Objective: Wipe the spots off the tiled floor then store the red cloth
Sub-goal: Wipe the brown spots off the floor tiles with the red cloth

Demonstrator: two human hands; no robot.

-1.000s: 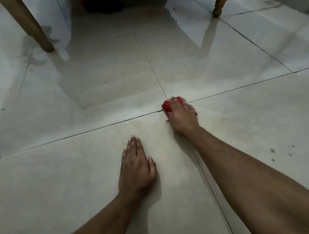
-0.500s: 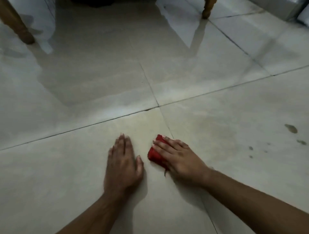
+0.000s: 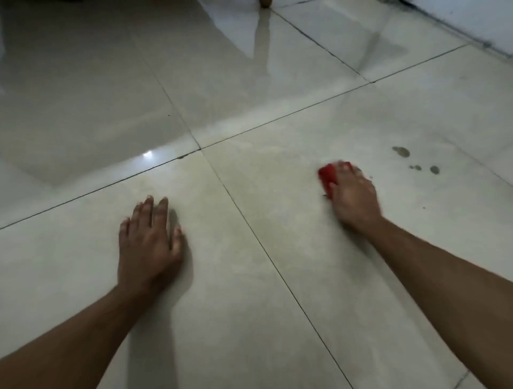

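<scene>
The tiled floor [image 3: 277, 222] is pale and glossy with dark grout lines. My right hand [image 3: 354, 198] presses a folded red cloth [image 3: 327, 175] flat against a tile right of centre; only the cloth's left part shows from under the fingers, and the hand is blurred. A few dark spots [image 3: 401, 152] lie on the same tile, just right of the hand and apart from the cloth. My left hand [image 3: 150, 241] rests flat on the neighbouring tile at lower left, fingers straight, holding nothing.
The foot of a wooden furniture leg [image 3: 266, 2] touches the floor at the top edge. A white wall base [image 3: 472, 22] with a dirty edge runs along the top right. A bright light reflection [image 3: 148, 154] shows on the floor.
My right hand has slid the red cloth to the right, from beside my left hand to close by the dark spots. The view has shifted right. The left hand stays planted.
</scene>
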